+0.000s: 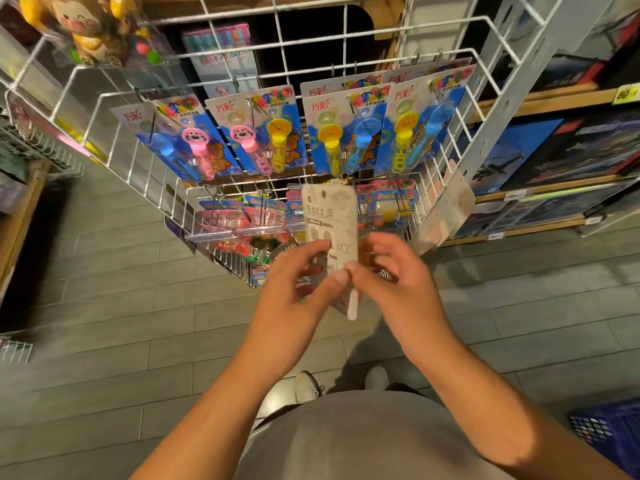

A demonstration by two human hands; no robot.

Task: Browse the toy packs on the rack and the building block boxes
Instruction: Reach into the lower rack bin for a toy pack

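Head view: toy pack (pixel 330 216) held upright in front of the wire rack (pixel 346 39), below its hanging row. Left hand (pixel 294 285) pinches the pack's lower edge, thumb on its back. Right hand (pixel 394 271) half open beside it; contact unclear. Judged light, stiff card, slippery blister; grip by the edges
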